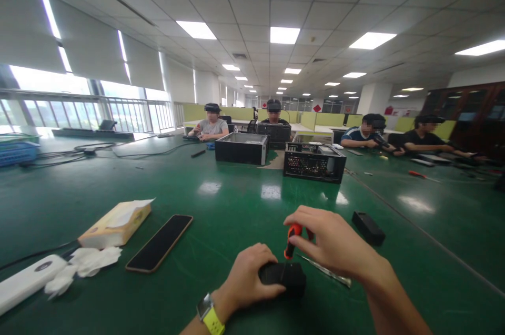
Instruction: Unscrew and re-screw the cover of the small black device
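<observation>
A black oblong box (295, 278) lies crosswise on the green table (165, 298), its left end in the left hand (249, 274); the right hand (331, 237) grips an orange-and-black screwdriver (290, 248) near-upright above the box.

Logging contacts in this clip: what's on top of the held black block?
The left hand covers one end of the black block; the right hand points a screwdriver down at its top. Whatever the left hand covers is hidden.
</observation>
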Available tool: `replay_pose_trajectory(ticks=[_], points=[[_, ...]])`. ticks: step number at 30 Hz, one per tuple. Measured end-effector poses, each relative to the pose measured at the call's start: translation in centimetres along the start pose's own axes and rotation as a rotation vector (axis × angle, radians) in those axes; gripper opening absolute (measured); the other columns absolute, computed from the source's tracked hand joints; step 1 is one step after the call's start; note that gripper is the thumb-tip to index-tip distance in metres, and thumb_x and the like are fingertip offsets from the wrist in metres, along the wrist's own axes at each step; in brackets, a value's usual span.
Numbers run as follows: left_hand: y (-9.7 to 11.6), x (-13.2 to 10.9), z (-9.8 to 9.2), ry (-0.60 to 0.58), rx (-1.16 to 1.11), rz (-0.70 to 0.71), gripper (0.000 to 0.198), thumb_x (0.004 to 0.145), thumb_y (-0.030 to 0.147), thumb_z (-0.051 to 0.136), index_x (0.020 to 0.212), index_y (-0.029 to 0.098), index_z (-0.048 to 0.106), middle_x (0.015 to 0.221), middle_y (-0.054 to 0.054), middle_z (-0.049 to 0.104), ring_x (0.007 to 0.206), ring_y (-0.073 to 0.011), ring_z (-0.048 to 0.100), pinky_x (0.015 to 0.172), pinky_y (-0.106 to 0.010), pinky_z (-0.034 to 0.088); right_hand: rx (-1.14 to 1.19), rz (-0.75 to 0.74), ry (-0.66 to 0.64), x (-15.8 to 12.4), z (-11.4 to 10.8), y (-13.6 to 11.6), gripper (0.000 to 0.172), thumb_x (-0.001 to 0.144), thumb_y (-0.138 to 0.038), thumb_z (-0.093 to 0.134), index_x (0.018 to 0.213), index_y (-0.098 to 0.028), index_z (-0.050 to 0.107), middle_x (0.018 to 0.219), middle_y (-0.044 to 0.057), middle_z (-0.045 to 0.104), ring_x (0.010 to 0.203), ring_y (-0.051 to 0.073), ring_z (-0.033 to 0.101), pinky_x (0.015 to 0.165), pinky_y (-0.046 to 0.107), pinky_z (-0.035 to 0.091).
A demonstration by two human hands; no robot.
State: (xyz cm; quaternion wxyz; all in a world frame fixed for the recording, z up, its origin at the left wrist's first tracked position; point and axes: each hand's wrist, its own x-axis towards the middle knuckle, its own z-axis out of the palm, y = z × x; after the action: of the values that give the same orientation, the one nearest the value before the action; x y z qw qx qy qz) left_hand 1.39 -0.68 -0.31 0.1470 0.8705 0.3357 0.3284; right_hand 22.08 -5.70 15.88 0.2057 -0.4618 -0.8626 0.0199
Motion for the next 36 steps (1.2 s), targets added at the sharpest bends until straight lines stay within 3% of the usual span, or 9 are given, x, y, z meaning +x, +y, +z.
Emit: replay_pose_trajectory(ticks=[3, 8, 15, 18, 21, 25, 29, 33, 36], points=[[0.1, 0.1, -0.2, -0.008, 0.001, 0.005, 0.034, 0.068, 0.042, 0.081, 0.089, 0.018, 0.07, 0.086, -0.005, 0.066, 0.08, -0.0227, 0.06, 0.072, -0.03, 0.046, 0.043, -0.041, -0.032, -0.4, -0.4, 0.1, 0.018, 0.087, -0.022, 0.063, 0.104, -0.025, 0.067, 0.097, 0.0, 0.07, 0.088, 0.018, 0.064, 0.074, 0.027, 0.043], [0.2, 0.2, -0.3, -0.036, 0.001, 0.011, 0.034, 0.068, 0.04, 0.082, 0.091, 0.018, 0.07, 0.086, -0.004, 0.066, 0.08, -0.0224, 0.06, 0.071, -0.029, 0.045, -0.034, 0.063, -0.051, -0.7, -0.4, -0.1, 0.019, 0.087, -0.04, 0.065, 0.099, -0.026, 0.071, 0.086, 0.001, 0.073, 0.081, 0.022, 0.065, 0.072, 0.031, 0.042], [-0.1, 0.2, -0.1, -0.024, -0.019, 0.023, 0.036, 0.069, 0.044, 0.081, 0.091, 0.018, 0.07, 0.085, -0.004, 0.066, 0.079, -0.0222, 0.06, 0.071, -0.03, 0.045, 0.062, -0.047, -0.075, -0.7, -0.7, -0.2, 0.023, 0.083, -0.019, 0.064, 0.105, -0.025, 0.068, 0.095, -0.001, 0.07, 0.085, 0.017, 0.063, 0.073, 0.027, 0.042], [-0.1, 0.2, -0.1, -0.022, -0.015, 0.03, 0.036, 0.068, 0.044, 0.081, 0.09, 0.018, 0.07, 0.084, -0.004, 0.066, 0.079, -0.0223, 0.06, 0.071, -0.03, 0.045, 0.003, -0.008, -0.073, -0.5, -0.4, -0.5, 0.014, 0.085, -0.029, 0.065, 0.097, -0.026, 0.07, 0.084, -0.001, 0.071, 0.078, 0.018, 0.063, 0.069, 0.028, 0.04], [-0.2, 0.2, 0.0, -0.016, -0.006, 0.028, 0.037, 0.067, 0.044, 0.082, 0.09, 0.018, 0.07, 0.085, -0.004, 0.067, 0.079, -0.0226, 0.06, 0.072, -0.03, 0.046, -0.051, 0.038, -0.051, -0.3, 0.0, -0.7, 0.015, 0.09, -0.035, 0.061, 0.09, -0.025, 0.071, 0.079, -0.001, 0.072, 0.075, 0.019, 0.063, 0.067, 0.03, 0.038], [-0.3, 0.1, 0.2, 0.0, -0.012, 0.026, 0.037, 0.068, 0.047, 0.08, 0.09, 0.019, 0.07, 0.085, -0.004, 0.067, 0.079, -0.0219, 0.061, 0.072, -0.029, 0.046, 0.036, -0.017, -0.055, -0.4, -0.2, -0.1, 0.01, 0.089, -0.025, 0.06, 0.095, -0.024, 0.068, 0.09, 0.0, 0.071, 0.082, 0.018, 0.062, 0.072, 0.028, 0.041], [-0.4, 0.1, 0.2, 0.002, -0.027, 0.027, 0.037, 0.068, 0.047, 0.08, 0.09, 0.019, 0.07, 0.085, -0.005, 0.067, 0.079, -0.0218, 0.061, 0.071, -0.029, 0.046, 0.084, -0.043, -0.066, -0.9, -0.8, 0.4, 0.017, 0.085, -0.015, 0.059, 0.098, -0.024, 0.065, 0.091, -0.001, 0.069, 0.078, 0.016, 0.06, 0.069, 0.025, 0.041], [-0.3, 0.1, 0.1, -0.006, -0.024, 0.015, 0.038, 0.066, 0.047, 0.081, 0.091, 0.019, 0.07, 0.085, -0.004, 0.067, 0.079, -0.0217, 0.061, 0.072, -0.028, 0.046, 0.023, 0.009, -0.052, -0.8, -0.6, 0.2, 0.012, 0.085, -0.03, 0.065, 0.096, -0.025, 0.069, 0.082, -0.001, 0.071, 0.072, 0.017, 0.06, 0.065, 0.027, 0.04], [-0.3, 0.0, 0.1, -0.007, -0.008, 0.01, 0.038, 0.066, 0.046, 0.082, 0.09, 0.019, 0.07, 0.085, -0.004, 0.067, 0.079, -0.0218, 0.061, 0.071, -0.029, 0.046, -0.054, 0.067, -0.018, -0.4, -0.1, -0.1, 0.019, 0.087, -0.039, 0.064, 0.099, -0.026, 0.072, 0.081, 0.001, 0.074, 0.076, 0.022, 0.065, 0.068, 0.03, 0.041]])
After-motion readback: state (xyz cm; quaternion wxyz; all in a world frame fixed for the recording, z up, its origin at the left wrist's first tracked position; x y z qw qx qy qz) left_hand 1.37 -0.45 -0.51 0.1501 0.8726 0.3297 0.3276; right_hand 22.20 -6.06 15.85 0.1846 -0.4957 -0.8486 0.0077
